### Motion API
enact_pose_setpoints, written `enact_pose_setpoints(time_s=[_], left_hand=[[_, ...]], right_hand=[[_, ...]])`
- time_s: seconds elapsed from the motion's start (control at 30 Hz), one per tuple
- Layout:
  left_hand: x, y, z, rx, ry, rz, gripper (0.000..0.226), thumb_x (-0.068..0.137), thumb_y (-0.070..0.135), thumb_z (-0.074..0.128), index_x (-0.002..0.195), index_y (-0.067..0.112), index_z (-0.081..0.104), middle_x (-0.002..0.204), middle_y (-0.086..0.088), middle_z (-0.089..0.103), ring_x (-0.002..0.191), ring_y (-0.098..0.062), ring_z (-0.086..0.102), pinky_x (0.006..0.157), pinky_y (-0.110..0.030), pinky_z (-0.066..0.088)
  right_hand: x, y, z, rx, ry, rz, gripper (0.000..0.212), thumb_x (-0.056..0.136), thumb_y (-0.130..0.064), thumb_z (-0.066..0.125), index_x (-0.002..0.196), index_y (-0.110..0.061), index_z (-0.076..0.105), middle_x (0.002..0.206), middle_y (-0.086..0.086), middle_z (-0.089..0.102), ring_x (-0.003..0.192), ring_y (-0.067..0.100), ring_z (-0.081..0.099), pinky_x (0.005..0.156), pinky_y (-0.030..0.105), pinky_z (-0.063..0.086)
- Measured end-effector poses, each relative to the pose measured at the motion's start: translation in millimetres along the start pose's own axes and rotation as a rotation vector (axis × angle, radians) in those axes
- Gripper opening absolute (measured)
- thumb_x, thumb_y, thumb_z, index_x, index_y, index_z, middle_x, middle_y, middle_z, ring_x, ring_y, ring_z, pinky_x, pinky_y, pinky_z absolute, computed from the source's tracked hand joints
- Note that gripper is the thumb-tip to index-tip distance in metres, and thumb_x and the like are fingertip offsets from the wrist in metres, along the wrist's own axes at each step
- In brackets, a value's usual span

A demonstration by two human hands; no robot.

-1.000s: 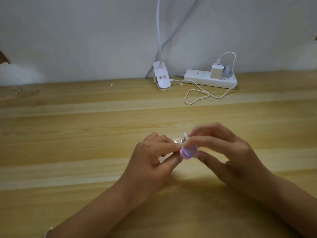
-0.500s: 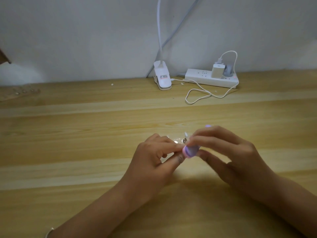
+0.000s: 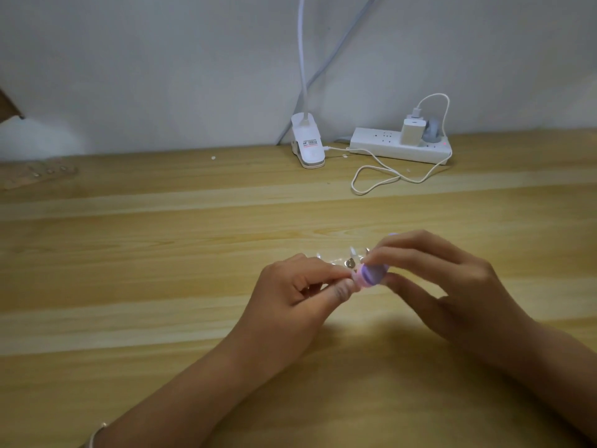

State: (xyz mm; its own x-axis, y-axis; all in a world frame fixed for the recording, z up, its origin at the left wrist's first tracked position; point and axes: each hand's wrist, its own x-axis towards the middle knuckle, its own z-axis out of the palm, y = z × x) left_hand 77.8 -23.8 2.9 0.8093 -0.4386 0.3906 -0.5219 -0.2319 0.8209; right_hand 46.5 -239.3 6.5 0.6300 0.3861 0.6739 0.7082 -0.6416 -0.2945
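The grip of each hand closes on a small round purple plastic piece (image 3: 371, 275): the left hand (image 3: 290, 297) pinches its pinkish left edge between thumb and forefinger, and the right hand (image 3: 452, 286) pinches its right side, over the middle of the pale wooden surface (image 3: 161, 253). Just behind it lies a clear packet of small silver parts (image 3: 349, 262). By the wall sit a white clip lamp (image 3: 308, 148) and a white power strip (image 3: 381, 145) with a looped white cable (image 3: 374, 180).

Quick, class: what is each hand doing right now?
Left hand: pinches the pink end of the small purple piece.
Right hand: pinches the same piece between forefinger and thumb.
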Motion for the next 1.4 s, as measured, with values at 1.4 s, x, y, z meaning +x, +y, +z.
enact_pose_setpoints(time_s=[1.4], left_hand=[[-1.5, 1.8, 0.9, -0.066, -0.011, 0.000, 0.015, 0.088, 0.018, 0.063, 0.084, 0.025, 0.075, 0.070, 0.002, 0.069, 0.058, -0.003, 0.054, 0.055, -0.018, 0.040]], right_hand=[[-4.9, -2.3, 5.7, -0.009, 0.023, -0.023, 0.019, 0.094, -0.004, 0.067, 0.112, -0.007, 0.074, 0.112, 0.003, 0.068, 0.102, 0.015, 0.067, 0.096, 0.049, 0.052]])
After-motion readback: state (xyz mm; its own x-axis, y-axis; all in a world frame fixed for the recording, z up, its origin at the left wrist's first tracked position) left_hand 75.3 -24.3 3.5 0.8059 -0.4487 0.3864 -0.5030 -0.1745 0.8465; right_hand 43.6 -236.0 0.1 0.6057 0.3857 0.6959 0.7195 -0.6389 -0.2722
